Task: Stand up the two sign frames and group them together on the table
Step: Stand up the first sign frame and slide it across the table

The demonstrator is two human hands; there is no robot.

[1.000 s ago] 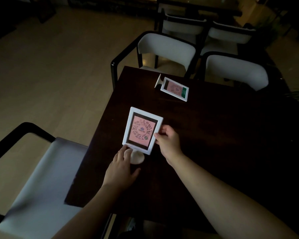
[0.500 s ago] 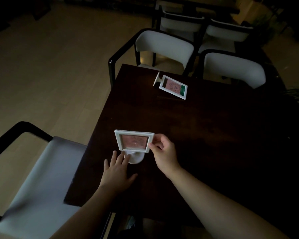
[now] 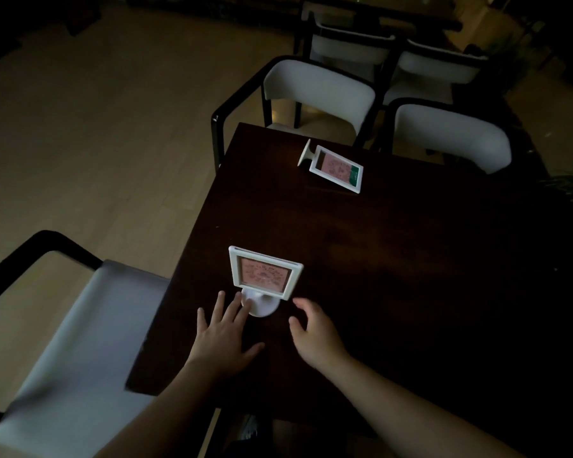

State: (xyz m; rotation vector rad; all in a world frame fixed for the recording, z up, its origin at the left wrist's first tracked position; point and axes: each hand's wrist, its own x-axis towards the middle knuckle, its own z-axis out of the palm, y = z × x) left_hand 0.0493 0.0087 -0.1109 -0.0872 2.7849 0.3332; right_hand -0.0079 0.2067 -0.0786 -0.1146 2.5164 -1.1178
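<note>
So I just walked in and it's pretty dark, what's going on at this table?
A person is setting up two sign frames on the dark table. The near frame stands upright on its round base; the left hand touches that base, the right hand is open just beside it. The far frame lies tipped over near the chairs.

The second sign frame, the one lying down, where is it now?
In the head view, the lying sign frame rests at the far edge of the table, just before two white chairs, well beyond the standing frame.
</note>
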